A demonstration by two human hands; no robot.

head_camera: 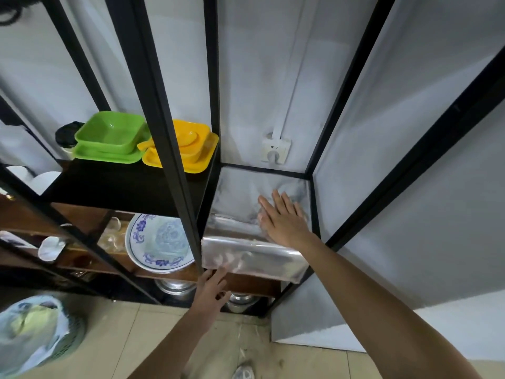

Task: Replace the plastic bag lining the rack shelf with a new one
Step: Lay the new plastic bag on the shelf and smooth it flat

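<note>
A clear plastic bag covers the right shelf of the black metal rack and folds down over the shelf's front edge in a shiny flap. My right hand lies flat on the bag with fingers straight, pressing it onto the shelf near the right side. My left hand is below the front edge, fingers spread and loosely bent, its fingertips at the lower left corner of the hanging flap. Whether they touch the plastic is unclear.
Green dishes and yellow dishes sit on the left shelf. A blue-patterned plate stands on a lower wooden shelf, metal pots below. A wall socket is behind the shelf. A lined basket stands on the tiled floor.
</note>
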